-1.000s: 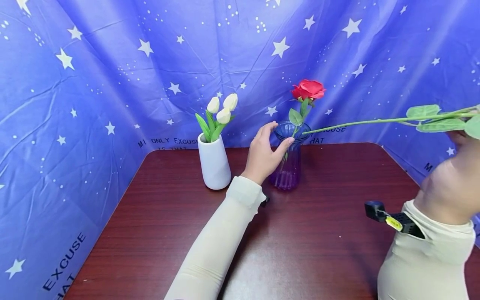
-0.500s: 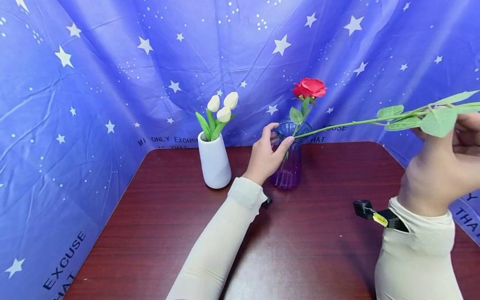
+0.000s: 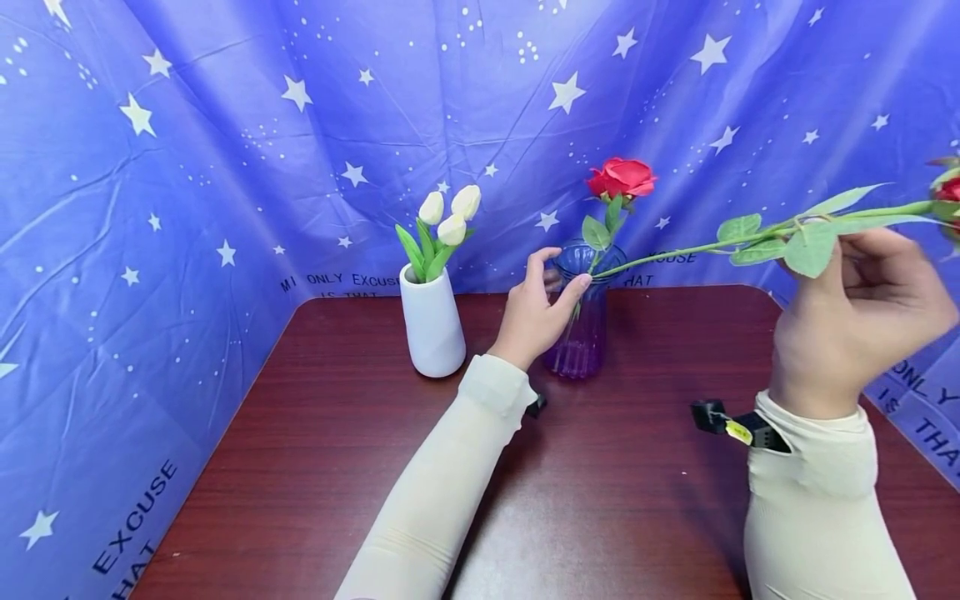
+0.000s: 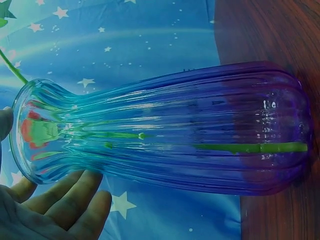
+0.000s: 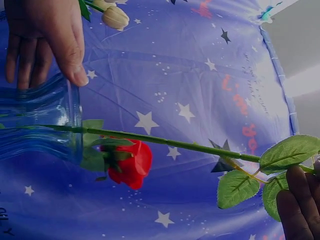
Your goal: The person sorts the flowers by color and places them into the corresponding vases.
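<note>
My left hand [image 3: 534, 307] steadies the blue-purple glass vase [image 3: 576, 342] at its rim, thumb on the near side and fingers curved behind. In the left wrist view those fingers [image 4: 75, 202] touch the vase's neck. One red rose [image 3: 622, 177] stands in the vase, its stem visible through the glass. My right hand [image 3: 855, 321] pinches a second rose's stem [image 3: 675, 255] beside its leaves [image 3: 810, 248]. That stem slants nearly level, its lower end at the vase mouth. Its red bloom [image 3: 951, 190] is cut by the right edge of the head view.
A white vase [image 3: 433, 329] with several white tulips [image 3: 452, 229] stands left of the glass vase on the dark red wooden table [image 3: 600, 500]. A blue star-printed cloth [image 3: 450, 100] hangs behind and at both sides.
My right hand has moved left with the second rose, bringing its leaves nearer the glass vase and its bloom into view. My left hand keeps its place on the vase.
</note>
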Motion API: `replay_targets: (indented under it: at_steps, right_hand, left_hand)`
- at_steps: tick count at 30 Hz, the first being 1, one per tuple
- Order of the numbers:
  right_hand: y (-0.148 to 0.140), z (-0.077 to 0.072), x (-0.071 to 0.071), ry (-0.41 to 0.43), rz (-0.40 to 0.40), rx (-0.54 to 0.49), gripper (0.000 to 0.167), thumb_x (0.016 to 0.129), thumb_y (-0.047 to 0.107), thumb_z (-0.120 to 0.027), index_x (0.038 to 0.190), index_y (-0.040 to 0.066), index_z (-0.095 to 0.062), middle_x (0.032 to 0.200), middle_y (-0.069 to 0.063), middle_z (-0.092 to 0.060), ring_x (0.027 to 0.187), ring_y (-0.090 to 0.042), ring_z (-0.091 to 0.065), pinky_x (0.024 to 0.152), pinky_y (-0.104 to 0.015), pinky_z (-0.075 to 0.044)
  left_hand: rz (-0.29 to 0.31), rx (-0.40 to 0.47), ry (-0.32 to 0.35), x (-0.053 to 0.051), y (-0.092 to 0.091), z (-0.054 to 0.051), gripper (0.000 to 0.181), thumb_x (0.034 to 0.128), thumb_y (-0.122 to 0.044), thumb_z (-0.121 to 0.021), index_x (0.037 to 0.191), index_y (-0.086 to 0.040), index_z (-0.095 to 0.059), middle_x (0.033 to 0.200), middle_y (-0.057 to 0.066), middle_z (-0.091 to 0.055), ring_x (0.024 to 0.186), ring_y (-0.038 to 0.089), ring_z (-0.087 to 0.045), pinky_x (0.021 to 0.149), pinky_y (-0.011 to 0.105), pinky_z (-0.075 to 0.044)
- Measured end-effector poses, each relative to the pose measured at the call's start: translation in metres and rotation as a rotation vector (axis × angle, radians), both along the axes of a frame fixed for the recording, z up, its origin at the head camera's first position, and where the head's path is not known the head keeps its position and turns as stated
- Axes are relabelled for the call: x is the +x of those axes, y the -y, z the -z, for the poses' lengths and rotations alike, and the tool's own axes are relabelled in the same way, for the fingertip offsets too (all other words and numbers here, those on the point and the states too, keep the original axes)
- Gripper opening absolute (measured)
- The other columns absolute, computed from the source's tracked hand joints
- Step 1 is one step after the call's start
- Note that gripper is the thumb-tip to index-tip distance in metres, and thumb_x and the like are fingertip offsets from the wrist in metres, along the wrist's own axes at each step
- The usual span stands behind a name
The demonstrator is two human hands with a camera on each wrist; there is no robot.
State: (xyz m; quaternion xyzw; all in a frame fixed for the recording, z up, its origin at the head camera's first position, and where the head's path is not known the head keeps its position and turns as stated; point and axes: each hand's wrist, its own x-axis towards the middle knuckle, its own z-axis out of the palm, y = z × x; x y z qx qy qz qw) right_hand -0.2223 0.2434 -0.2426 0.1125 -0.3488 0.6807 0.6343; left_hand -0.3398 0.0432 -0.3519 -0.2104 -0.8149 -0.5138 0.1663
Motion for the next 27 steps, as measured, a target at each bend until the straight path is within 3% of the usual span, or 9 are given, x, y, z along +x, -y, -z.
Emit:
replay_targets:
  at_steps: [4, 10, 13, 21, 27]
  right_hand:
    - [-0.001, 0.003, -0.006, 0.021, -0.006, 0.024, 0.035, 0.065, -0.011, -0.09, 0.08, -0.028, -0.063, 0.063, -0.018, -0.069, 0.049, -0.015, -0.059, 0.058, -0.021, -0.052]
    - [0.0, 0.008, -0.013, 0.002, -0.127, 0.049, 0.038, 0.067, -0.015, -0.089, 0.089, -0.031, -0.062, 0.071, -0.027, -0.071, 0.052, -0.024, -0.068, 0.063, -0.032, -0.061]
    - [0.0, 0.01, -0.015, 0.003, -0.15, 0.041, 0.038, 0.066, -0.017, -0.088, 0.09, -0.03, -0.062, 0.072, -0.028, -0.071, 0.054, -0.026, -0.069, 0.064, -0.034, -0.062]
    - [0.001, 0.003, -0.02, 0.02, -0.108, 0.07, 0.037, 0.067, -0.014, -0.09, 0.088, -0.029, -0.063, 0.072, -0.026, -0.071, 0.054, -0.023, -0.07, 0.065, -0.032, -0.062]
    - [0.006, -0.007, -0.031, 0.034, -0.131, 0.088, 0.035, 0.067, -0.012, -0.09, 0.087, -0.027, -0.065, 0.07, -0.023, -0.072, 0.054, -0.023, -0.069, 0.065, -0.03, -0.061]
  left_hand:
    - [0.003, 0.003, 0.009, 0.001, 0.0, 0.0, 0.065, 0.0982, -0.062, -0.059, 0.149, -0.029, -0.037, 0.13, 0.008, -0.07, 0.119, 0.013, -0.069, 0.101, 0.036, -0.055]
    - [0.002, -0.001, 0.012, 0.0, -0.001, 0.001, 0.064, 0.0978, -0.064, -0.058, 0.149, -0.031, -0.036, 0.13, 0.006, -0.07, 0.118, 0.012, -0.069, 0.102, 0.036, -0.055]
    - [-0.006, -0.004, 0.016, 0.0, -0.001, 0.0, 0.064, 0.0975, -0.064, -0.059, 0.148, -0.031, -0.036, 0.129, 0.006, -0.071, 0.118, 0.012, -0.07, 0.102, 0.035, -0.055]
    - [0.02, -0.02, 0.046, -0.001, -0.002, -0.005, 0.065, 0.0972, -0.065, -0.058, 0.147, -0.029, -0.036, 0.129, 0.005, -0.071, 0.118, 0.01, -0.07, 0.102, 0.034, -0.055]
    - [-0.008, -0.013, 0.052, 0.0, -0.001, -0.005, 0.06, 0.1003, -0.067, -0.049, 0.147, -0.031, -0.037, 0.127, 0.001, -0.07, 0.115, 0.008, -0.07, 0.101, 0.037, -0.055]
